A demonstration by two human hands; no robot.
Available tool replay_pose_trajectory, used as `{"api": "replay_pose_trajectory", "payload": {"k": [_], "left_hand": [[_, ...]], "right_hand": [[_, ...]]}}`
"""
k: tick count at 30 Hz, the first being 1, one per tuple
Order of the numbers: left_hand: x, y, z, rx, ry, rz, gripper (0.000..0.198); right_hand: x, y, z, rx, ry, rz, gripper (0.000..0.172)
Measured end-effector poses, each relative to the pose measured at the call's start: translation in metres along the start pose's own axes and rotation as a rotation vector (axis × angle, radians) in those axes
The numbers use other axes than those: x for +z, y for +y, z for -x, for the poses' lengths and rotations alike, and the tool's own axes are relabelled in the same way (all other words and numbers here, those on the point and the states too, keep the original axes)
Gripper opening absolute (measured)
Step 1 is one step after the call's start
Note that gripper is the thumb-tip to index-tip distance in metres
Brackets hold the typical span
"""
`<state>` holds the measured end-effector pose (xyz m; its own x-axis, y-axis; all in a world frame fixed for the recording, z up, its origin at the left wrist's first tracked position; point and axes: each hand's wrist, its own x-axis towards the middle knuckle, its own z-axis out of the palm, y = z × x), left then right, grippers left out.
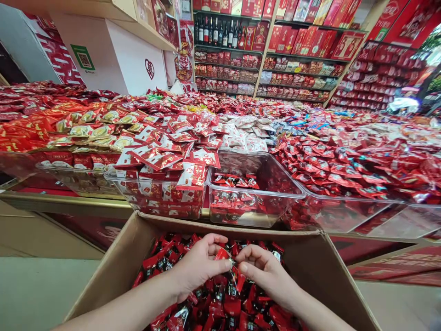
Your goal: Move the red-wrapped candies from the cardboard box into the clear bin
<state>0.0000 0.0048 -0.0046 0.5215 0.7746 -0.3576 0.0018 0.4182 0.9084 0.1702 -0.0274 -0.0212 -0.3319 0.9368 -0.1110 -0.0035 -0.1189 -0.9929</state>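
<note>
Both my hands reach into a brown cardboard box [312,259] full of small red-and-black wrapped candies [227,303]. My left hand [200,264] is curled, its fingers closed on a red candy wrapper at the top of the pile. My right hand [267,271] meets it from the right, fingers bent and pinching into the same clump of candies. Just beyond the box stands a clear plastic bin [275,195] holding a low layer of the same red-and-black candies.
A wide display counter is heaped with red, gold and white candy packets in clear bins [155,188]. Shelves [262,50] with red gift boxes and bottles line the back wall. A white box [113,55] stands at the back left. Pale floor shows at lower left.
</note>
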Motion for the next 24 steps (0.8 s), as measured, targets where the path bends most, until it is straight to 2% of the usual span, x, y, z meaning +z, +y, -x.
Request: {"api": "replay_pose_trajectory", "payload": {"k": [2,5,10,14,18,24], "left_hand": [[0.002,0.000,0.000,0.094,0.002,-0.103,0.041],[0.005,-0.001,0.001,0.152,0.020,-0.165,0.042],[0.004,-0.002,-0.001,0.165,0.082,-0.081,0.029],[0.001,0.002,-0.001,0.158,0.125,-0.068,0.023],[0.002,0.005,0.000,0.150,0.106,0.022,0.022],[0.001,0.006,0.001,0.129,0.108,0.084,0.022]], "right_hand": [[0.003,0.003,-0.002,0.079,-0.005,-0.139,0.026],[0.004,0.005,-0.005,0.135,-0.031,-0.214,0.030],[0.003,0.001,-0.008,0.138,0.062,-0.142,0.028],[0.003,-0.001,-0.006,0.099,0.057,-0.058,0.024],[0.002,-0.001,-0.003,0.036,0.082,0.079,0.021],[-0.004,-0.011,0.000,-0.155,0.124,0.526,0.019]]}}
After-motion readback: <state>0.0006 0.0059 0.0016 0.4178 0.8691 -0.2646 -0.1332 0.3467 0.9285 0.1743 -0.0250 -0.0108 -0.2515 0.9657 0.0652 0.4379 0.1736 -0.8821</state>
